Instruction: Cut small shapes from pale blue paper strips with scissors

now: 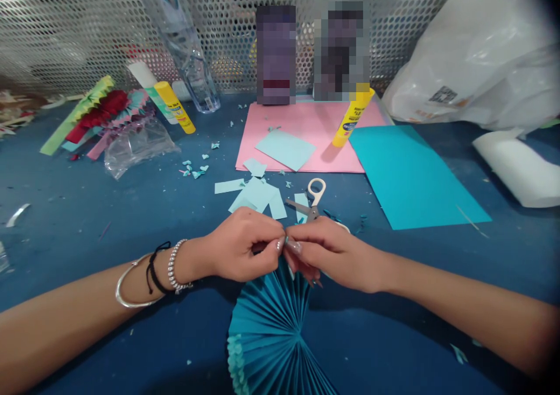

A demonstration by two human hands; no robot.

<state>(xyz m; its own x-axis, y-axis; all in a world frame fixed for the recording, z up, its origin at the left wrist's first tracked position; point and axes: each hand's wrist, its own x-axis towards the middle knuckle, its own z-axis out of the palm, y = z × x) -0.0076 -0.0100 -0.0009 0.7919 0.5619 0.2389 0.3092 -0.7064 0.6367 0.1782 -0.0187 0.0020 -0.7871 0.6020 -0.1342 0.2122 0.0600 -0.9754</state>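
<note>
Pleated blue fan point(265, 319): below the left hand point(249, 243) and right hand point(330, 252), top partly hidden, bottom cut off; arc faces left, visible long axis runs away from the camera. Both hands: fingertips together, clamped on 1 teal scrap point(286, 240), mostly hidden.

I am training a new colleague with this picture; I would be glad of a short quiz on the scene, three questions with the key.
1. True or false: the scissors lie on the pink paper.
2. Which wrist wears the bracelets? A) left B) right C) both
3. Open question: how do the left hand and the right hand meet by the fan?

Key:
1. False; they lie nearer the hands.
2. A.
3. Their fingers come together in a pinch, on a tiny piece too small to identify.
</note>
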